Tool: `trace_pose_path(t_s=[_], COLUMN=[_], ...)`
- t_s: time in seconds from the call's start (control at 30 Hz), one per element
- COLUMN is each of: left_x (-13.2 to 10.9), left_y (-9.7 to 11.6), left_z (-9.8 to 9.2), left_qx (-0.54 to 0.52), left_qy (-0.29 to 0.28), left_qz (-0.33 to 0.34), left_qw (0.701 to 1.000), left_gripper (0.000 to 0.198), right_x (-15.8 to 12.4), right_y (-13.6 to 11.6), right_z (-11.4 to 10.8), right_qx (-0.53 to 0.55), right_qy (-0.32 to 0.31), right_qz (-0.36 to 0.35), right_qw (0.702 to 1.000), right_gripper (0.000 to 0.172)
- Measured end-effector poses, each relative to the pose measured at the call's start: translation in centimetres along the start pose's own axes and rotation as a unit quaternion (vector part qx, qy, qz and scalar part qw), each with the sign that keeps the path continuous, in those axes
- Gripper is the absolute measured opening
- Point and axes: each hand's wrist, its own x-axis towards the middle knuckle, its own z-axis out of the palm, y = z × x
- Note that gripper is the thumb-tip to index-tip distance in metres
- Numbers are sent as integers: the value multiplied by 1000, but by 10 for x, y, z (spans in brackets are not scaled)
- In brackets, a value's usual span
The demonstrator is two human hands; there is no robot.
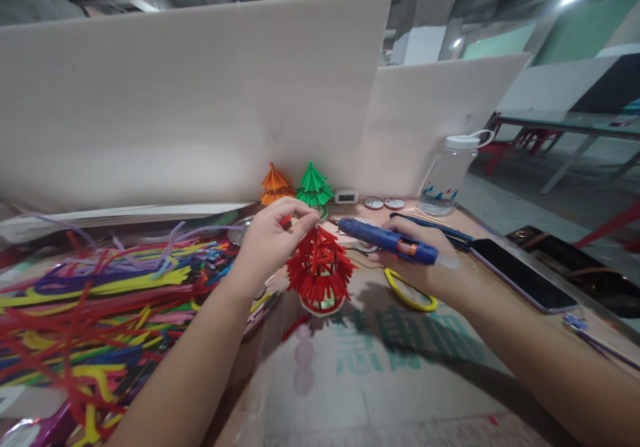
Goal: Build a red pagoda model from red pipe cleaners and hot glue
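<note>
My left hand pinches the top of a red tiered paper tree, which stands on a small pale base on the cardboard-covered table. My right hand is wrapped around a blue hot-glue gun, its nozzle pointing left toward the top of the red tree. Yellow-handled scissors lie under my right hand.
A heap of coloured pipe cleaners fills the left. Finished orange tree and green tree stand by the white board. A clear bottle, two round tins and a phone sit on the right.
</note>
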Motion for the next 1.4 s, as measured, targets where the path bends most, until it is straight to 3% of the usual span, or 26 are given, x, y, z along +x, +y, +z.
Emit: trace_pose_path(t_s=[0.17, 0.4, 0.73, 0.93, 1.4], left_x=[1, 0, -1, -1, -1], left_y=[0, -1, -3, -3, -5], left_z=[-1, -1, -1, -1, 0], left_qx=[1, -4, -2, 1, -12], left_qy=[-2, -8, -7, -13, -3], left_qz=[-3, 2, 3, 7, 12], left_qw=[1000, 1000, 1000, 1000, 1000], left_gripper=[24, 21, 21, 20, 20], right_x=[9, 5, 8, 9, 9], right_y=[3, 23, 24, 23, 20], right_z=[-22, -29, -25, -23, -24], right_qx=[104, 111, 134, 119, 152], right_qy=[-113, -157, -178, -163, -188], right_qz=[-23, -25, -13, -46, -13], right_qw=[988, 981, 975, 978, 970], right_gripper=[25, 36, 38, 51, 51])
